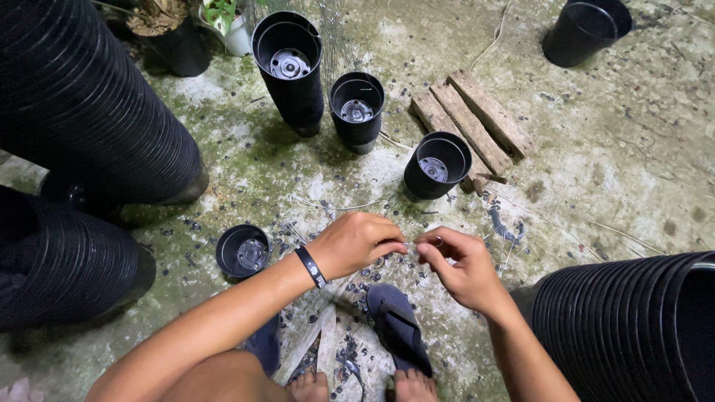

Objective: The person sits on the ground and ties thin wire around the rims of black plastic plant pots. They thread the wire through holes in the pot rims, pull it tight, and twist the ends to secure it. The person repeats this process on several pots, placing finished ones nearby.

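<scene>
Bare toes and a dark blue flip-flop (398,327) sit at the bottom edge, on mossy, grit-strewn concrete (596,171). Just above them the two hands meet. The left hand (356,242), with a black wristband (310,266) on its wrist, is curled with fingertips pinched together; the right hand (458,264) is likewise curled, thumb and forefinger pinched. Their fingertips nearly touch, and something very thin seems to be held between them, too small to make out. A small black plastic pot (243,251) stands just left of the left forearm. Further off, three taller black pots (357,110) stand in a loose row, the rightmost beside some short wooden slats (477,119). Long ribbed stacks of nested black pots (89,104) lie at the left, and another stack (633,320) lies at the right beside the right forearm.
</scene>
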